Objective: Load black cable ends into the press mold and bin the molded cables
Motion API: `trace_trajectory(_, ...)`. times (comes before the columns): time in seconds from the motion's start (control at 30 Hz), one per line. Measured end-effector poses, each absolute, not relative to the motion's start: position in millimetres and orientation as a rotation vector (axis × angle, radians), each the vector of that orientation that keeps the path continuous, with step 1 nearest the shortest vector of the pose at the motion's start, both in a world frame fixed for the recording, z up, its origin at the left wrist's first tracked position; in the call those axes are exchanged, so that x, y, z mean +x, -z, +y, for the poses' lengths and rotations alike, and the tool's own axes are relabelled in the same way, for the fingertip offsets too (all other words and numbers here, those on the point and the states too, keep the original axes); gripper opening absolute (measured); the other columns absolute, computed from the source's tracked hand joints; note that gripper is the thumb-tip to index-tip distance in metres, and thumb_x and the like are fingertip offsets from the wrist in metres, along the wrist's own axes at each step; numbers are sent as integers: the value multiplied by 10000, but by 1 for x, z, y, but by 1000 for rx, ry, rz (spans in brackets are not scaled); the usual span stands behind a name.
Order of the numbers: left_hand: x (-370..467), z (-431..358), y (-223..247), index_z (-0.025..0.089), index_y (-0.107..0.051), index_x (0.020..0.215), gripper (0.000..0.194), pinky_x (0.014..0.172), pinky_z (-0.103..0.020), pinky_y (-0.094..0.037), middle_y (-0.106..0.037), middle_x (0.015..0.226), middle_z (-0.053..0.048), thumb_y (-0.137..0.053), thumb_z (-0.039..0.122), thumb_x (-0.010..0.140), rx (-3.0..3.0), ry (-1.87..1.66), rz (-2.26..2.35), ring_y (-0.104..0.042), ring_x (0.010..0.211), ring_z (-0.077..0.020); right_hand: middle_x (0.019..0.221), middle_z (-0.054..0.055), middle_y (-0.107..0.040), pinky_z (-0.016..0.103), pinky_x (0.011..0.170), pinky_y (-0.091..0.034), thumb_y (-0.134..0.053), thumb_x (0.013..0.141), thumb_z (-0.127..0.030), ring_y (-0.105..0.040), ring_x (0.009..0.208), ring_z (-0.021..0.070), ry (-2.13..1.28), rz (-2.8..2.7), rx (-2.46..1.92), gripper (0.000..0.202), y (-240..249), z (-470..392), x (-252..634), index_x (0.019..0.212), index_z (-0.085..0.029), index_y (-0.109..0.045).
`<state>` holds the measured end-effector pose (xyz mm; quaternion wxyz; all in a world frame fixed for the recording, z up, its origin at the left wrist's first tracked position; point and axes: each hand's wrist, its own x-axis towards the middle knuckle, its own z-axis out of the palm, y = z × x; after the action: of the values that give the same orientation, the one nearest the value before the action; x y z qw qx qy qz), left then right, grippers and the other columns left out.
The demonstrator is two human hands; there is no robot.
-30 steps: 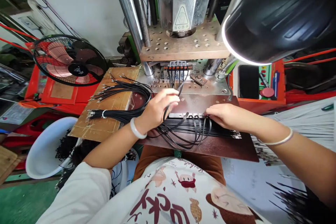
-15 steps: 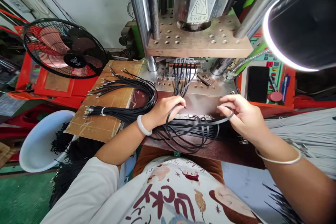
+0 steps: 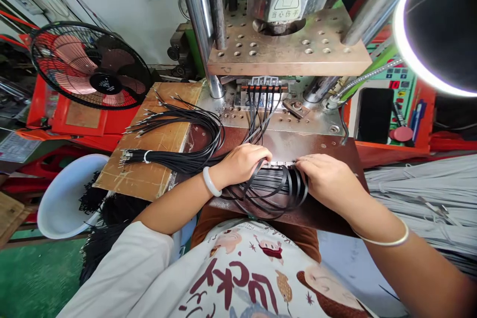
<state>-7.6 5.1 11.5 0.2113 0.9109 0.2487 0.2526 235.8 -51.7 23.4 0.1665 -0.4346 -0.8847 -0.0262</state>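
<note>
My left hand [image 3: 248, 163] is closed in a pinch on a black cable [image 3: 257, 175] at the left end of a slim metal fixture [image 3: 281, 164]. At the fixture's other end, my right hand [image 3: 330, 176] is closed too, its fingertips at a looped black cable [image 3: 303, 186]. The cable tips are hidden under the fingers. More black cables [image 3: 266, 198] lie looped and straight on the brown bench below both hands. Behind them, several cables run into a metal mould [image 3: 265, 90] under the press plate [image 3: 286, 64].
A tied bundle of black cables [image 3: 164, 159] lies across cardboard [image 3: 141, 179] to the left. Beyond are a fan [image 3: 106, 82] and a white basin [image 3: 55, 198]. Right of the press are a phone [image 3: 373, 114], a ring lamp [image 3: 404, 44] and grey cables [image 3: 421, 194].
My right hand has moved left and down to the metal fixture, bringing the cable loop with it. My left hand has shifted slightly right and down to the fixture's left end.
</note>
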Motion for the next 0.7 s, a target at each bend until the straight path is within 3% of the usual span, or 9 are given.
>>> trace_trajectory(0.17, -6, 3, -12, 145, -614, 903, 154, 820, -291, -445, -676, 850, -46, -464, 164, 929, 2644, -721, 730, -619, 822, -162, 883, 108, -721, 350, 721, -540, -486, 863, -132, -674, 787, 234, -20, -2333, -1262, 191, -11, -56, 234, 819, -165, -669)
trace_trajectory(0.33, 0, -5, -18, 134, -618, 793, 328, 778, -337, -438, -638, 737, -67, -341, 155, 968, 2929, -667, 711, -575, 729, -179, 914, 79, -731, 370, 812, -572, -544, 853, -184, -695, 863, 227, -346, -2021, -1261, 147, 4, -51, 241, 851, -193, -691)
trace_trajectory(0.47, 3, -17, -17, 125, -627, 779, 365, 769, -339, -465, -639, 725, -76, -321, 149, 977, 2989, -636, 648, -585, 726, -175, 1068, 79, -713, 422, 955, -530, -558, 781, -166, -666, 1026, 250, -660, -1929, -1182, 218, 1, -54, 250, 940, -202, -704)
trace_trajectory(0.53, -3, -18, -19, 119, -648, 865, 321, 814, -342, -492, -677, 815, -85, -348, 150, 974, 2920, -664, 628, -618, 804, -179, 1174, 79, -679, 445, 997, -503, -567, 799, -202, -635, 1099, 263, -752, -1861, -1208, 298, -5, -58, 257, 1075, -210, -680)
trace_trajectory(0.6, -15, -10, -24, 121, -640, 1051, 273, 924, -346, -502, -694, 1039, -104, -382, 165, 973, 2791, -722, 661, -630, 1004, -184, 1166, 72, -682, 450, 946, -534, -570, 860, -293, -651, 1061, 270, -723, -1782, -1338, 312, -10, -56, 269, 1156, -227, -646)
trace_trajectory(0.7, -34, 33, -33, 123, -507, 1327, 389, 1118, -359, -408, -529, 1400, -136, -410, 167, 953, 2606, -721, 873, -482, 1318, -181, 999, 77, -722, 457, 811, -570, -530, 915, -389, -689, 889, 286, -478, -1866, -1509, 256, -14, -21, 284, 1043, -218, -671)
